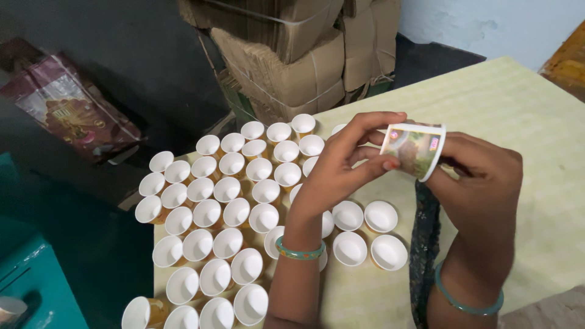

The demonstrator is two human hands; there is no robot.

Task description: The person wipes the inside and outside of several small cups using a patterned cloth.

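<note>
- Both hands hold one printed paper cup [416, 150] above the bench [518, 122]: left hand [341, 167] pinches its base, right hand [481, 173] grips its rim end.
- Many white-lined cups [225, 201] already stand upright in rows on the bench's left part; the right part is bare.

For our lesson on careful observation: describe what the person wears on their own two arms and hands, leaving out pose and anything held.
Both forearms are bare, with no sleeves or gloves. The left hand has a green bangle with orange patches at its wrist. The right hand has a plain teal-green bangle. No rings can be made out.
</note>
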